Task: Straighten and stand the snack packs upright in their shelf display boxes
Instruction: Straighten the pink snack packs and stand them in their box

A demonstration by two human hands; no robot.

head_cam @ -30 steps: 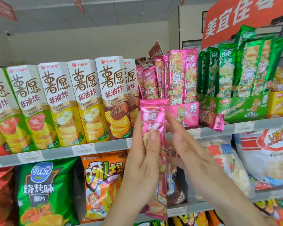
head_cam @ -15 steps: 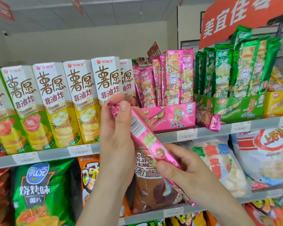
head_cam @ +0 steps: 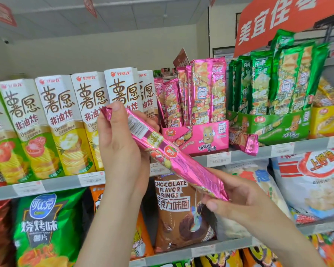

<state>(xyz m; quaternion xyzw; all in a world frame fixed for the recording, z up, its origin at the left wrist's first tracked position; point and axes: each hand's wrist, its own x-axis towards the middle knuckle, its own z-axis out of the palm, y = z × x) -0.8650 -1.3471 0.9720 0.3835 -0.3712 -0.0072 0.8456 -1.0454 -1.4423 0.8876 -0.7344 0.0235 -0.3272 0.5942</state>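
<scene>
**Pink pack turned from upright to slanting**

One second ago the long pink foil snack pack [head_cam: 172, 157] stood upright between the hands; now it lies on a slant, with its top end to the upper left and its bottom end to the lower right. In the last half second it has hardly changed.

The left hand [head_cam: 121, 143] grips the upper end, with the thumb pressed on the crimped foil edge and the fingers curled behind the pack. The right hand [head_cam: 239, 197] grips the lower end from below, with its fingers closed round it. The pack is in the air in front of the shelf edge [head_cam: 56, 182], and it touches no box.

Just behind it, on the upper shelf, the pink cardboard display box [head_cam: 197, 137] holds other pink packs [head_cam: 201, 89]; they stand, and some lean. Beside this box, one more pink pack [head_cam: 243, 141] lies flat on the shelf, against the green cardboard display box [head_cam: 278, 126], which holds standing green packs [head_cam: 278, 79]. To the left stands a row of tall white chip cartons [head_cam: 56, 112]. Below the hands a brown chocolate ring bag [head_cam: 174, 209] stands on the lower shelf.
</scene>
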